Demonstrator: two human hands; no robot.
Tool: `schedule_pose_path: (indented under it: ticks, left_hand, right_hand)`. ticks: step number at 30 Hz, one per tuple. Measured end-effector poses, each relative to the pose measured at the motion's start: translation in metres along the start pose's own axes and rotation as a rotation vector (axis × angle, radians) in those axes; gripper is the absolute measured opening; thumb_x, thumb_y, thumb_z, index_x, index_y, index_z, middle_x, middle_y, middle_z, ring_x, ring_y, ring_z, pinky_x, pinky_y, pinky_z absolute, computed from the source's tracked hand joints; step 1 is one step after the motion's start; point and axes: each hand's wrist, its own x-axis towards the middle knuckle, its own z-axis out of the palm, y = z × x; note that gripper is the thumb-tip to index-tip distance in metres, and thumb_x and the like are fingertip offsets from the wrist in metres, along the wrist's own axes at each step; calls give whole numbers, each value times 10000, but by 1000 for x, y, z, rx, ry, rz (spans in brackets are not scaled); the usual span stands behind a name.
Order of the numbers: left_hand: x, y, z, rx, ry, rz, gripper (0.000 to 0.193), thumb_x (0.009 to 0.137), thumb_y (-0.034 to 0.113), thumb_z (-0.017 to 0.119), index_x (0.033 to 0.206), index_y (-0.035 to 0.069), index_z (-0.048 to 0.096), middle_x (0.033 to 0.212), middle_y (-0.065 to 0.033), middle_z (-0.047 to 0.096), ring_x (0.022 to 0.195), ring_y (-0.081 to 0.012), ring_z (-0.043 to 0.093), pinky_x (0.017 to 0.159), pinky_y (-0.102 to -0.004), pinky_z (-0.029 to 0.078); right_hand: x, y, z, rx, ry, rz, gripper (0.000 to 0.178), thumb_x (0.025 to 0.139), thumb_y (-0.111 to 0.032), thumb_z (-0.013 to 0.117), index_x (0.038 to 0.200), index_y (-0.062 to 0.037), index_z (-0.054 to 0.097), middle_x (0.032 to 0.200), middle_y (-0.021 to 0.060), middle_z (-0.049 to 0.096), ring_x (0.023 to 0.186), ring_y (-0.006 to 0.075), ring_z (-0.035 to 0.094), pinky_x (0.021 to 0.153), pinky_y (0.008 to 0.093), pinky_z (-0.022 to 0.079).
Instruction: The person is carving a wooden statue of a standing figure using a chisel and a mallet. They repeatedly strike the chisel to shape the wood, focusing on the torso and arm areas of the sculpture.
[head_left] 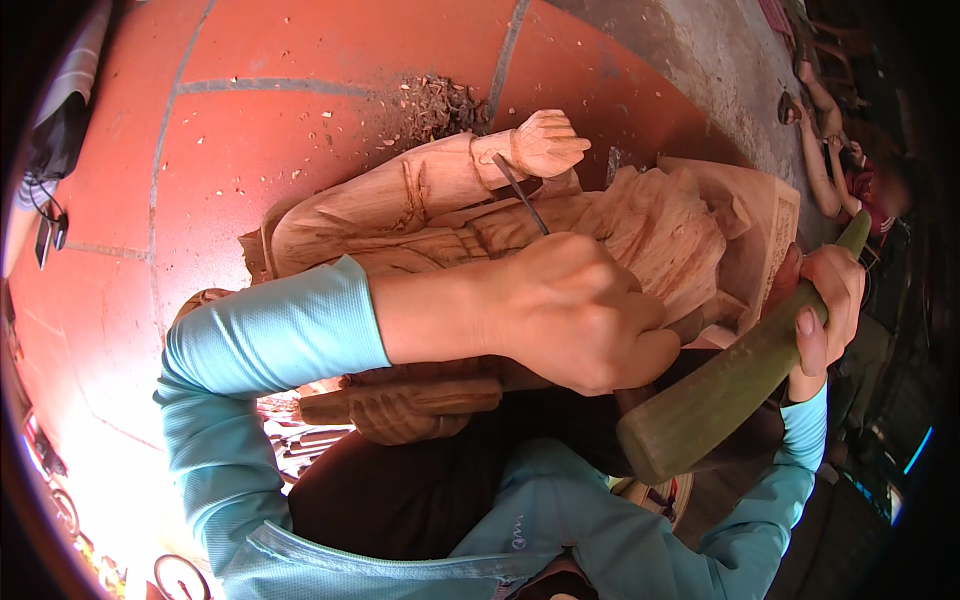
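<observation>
A carved wooden statue (350,225) lies in front of me, with folds of a robe and a sleeved arm ending in a carved fist (548,145). My left hand (590,310) is closed in a fist around a carving chisel (520,193), whose thin dark blade slants up to the sleeve edge by the carved wrist. The chisel's grip is mostly hidden by my fingers. My right hand (832,290) is wrapped round a greenish club-shaped mallet (725,390). The mallet's thick end points down toward my lap, apart from the chisel.
Red floor tiles (290,45) carry scattered wood chips, with a heap of shavings (440,108) beyond the statue. A second carved hand with a flat piece (400,405) lies near my lap. Another person (865,185) sits at the far right. Dark items (60,140) stand at the left edge.
</observation>
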Motion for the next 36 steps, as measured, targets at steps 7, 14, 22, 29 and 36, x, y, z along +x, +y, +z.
schedule_pose_path:
  ticks: [7,14,22,29,36]
  left_hand:
    - [-3,1,0,5,-43,-8,257,568,220,659,607,94,439,557,4,388,437,-130,492,334,-286,372]
    - [-3,1,-1,9,-41,-15,233,570,179,642,596,101,424,560,0,392,433,-131,484,336,-281,368]
    - [-3,1,2,36,10,9,174,560,159,640,624,78,500,544,3,414,433,-127,493,327,-289,374]
    - [-2,11,2,46,-19,2,142,600,148,650,642,85,530,539,15,430,432,-124,493,321,-273,370]
    - [-3,5,1,17,-39,-4,270,531,244,655,614,99,443,555,8,401,447,-137,509,344,-293,408]
  right_hand:
    - [-6,3,-1,7,-34,-13,334,789,-174,665,1064,-39,534,874,160,550,751,337,522,708,437,425]
    - [-2,4,-3,-34,-44,-55,500,749,9,681,1169,-171,475,877,138,547,727,322,533,670,435,442]
    - [0,2,0,-89,-39,-34,667,714,142,678,1210,-236,443,877,116,552,710,311,542,626,413,440]
    - [-1,-1,5,-125,22,-49,758,703,188,675,1232,-292,423,876,106,552,698,299,547,603,391,444]
    - [6,-11,0,-52,20,3,720,734,186,646,1224,-271,383,867,118,554,679,298,552,591,394,464]
